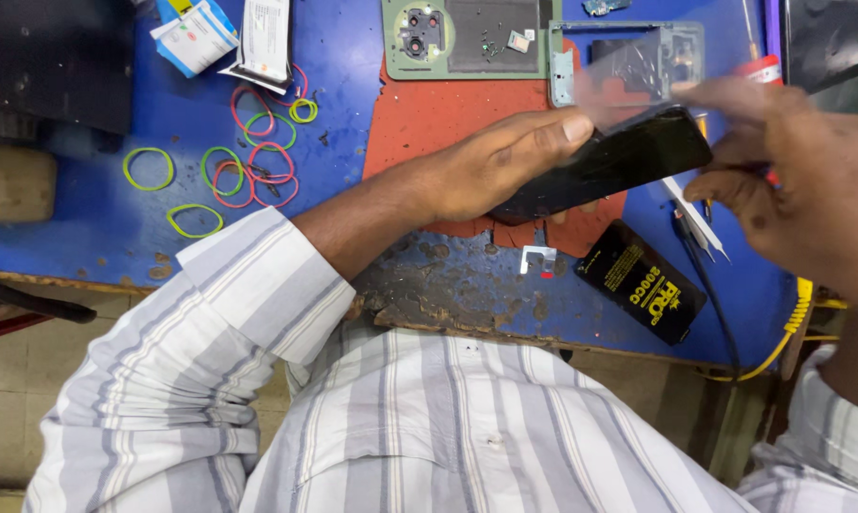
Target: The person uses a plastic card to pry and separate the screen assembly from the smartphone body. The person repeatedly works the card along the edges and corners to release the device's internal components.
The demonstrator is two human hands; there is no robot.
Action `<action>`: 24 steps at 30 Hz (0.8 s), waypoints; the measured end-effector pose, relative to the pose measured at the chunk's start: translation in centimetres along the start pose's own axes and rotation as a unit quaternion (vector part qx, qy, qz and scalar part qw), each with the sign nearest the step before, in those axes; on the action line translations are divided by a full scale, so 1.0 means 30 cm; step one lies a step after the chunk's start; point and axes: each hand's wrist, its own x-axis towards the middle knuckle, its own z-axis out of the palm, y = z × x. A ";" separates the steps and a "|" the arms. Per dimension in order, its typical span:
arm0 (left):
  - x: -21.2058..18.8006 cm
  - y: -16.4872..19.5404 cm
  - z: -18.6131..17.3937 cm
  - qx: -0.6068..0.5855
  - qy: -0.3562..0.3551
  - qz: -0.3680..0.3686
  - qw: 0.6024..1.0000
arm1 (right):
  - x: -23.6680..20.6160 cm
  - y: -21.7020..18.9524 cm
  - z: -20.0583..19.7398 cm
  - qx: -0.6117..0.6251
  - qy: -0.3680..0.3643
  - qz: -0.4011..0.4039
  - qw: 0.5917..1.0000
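Two hands at work over blue tabletop: left hand wrapped around black phone screen panel, thumb along its upper edge; right hand blurred, fingers curled at panel's right end, pinching a red-tipped item, kind not discernible. Panel held tilted, raised above red work mat, covering part of mat's lower right.

Surroundings:
- Green phone back cover, inside face up, camera cutout at left, lying at mat's top edge.
- Pale phone mid-frame just right of it, partly hidden behind panel and right hand.
- Black glossy pouch with yellow lettering, flat, near tabletop's front edge, below panel.
- White tweezers between pouch and right hand.
- Small metal bracket on worn patch below mat.
- Rubber bands, roughly ten, scattered left of mat: green, red, pink, several overlapping.
- Blue-and-white carton and white leaflet, top left, touching.
- Yellow cable over right edge.
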 end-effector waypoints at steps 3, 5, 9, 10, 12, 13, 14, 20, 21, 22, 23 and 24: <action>-0.002 -0.006 -0.012 -0.017 0.001 -0.063 0.998 | -0.018 0.016 0.036 -0.019 0.005 -0.013 1.000; 0.009 -0.010 -0.012 0.020 0.002 -0.017 1.000 | -0.028 0.024 0.055 0.018 0.011 -0.009 1.000; 0.004 0.013 -0.011 0.075 0.011 0.090 0.993 | -0.038 0.028 0.076 0.046 0.050 -0.045 0.997; 0.002 0.025 -0.010 0.073 0.015 0.107 0.991 | -0.043 0.025 0.075 0.054 0.059 -0.050 0.996; -0.017 0.063 -0.022 0.076 0.045 0.118 0.989 | -0.051 0.010 0.082 0.071 0.080 -0.061 0.992; -0.024 0.084 -0.026 0.101 0.068 0.127 0.984 | -0.053 -0.001 0.089 0.119 0.096 -0.067 0.986; -0.028 0.103 -0.025 0.171 0.105 0.146 0.969 | -0.056 -0.014 0.096 0.168 0.109 -0.072 0.977; -0.049 0.206 -0.005 0.369 0.245 0.193 0.876 | -0.037 -0.101 0.183 0.399 0.198 -0.040 0.895; -0.056 0.218 -0.002 0.367 0.257 0.193 0.873 | -0.032 -0.110 0.196 0.421 0.206 -0.030 0.883; -0.065 0.231 -0.002 0.366 0.270 0.194 0.870 | -0.028 -0.119 0.207 0.443 0.213 -0.021 0.870; -0.074 0.236 0.009 0.333 0.291 0.184 0.878 | -0.025 -0.125 0.216 0.451 0.219 -0.011 0.865; -0.085 0.240 0.019 0.300 0.312 0.175 0.884 | -0.027 -0.127 0.218 0.446 0.220 -0.009 0.867</action>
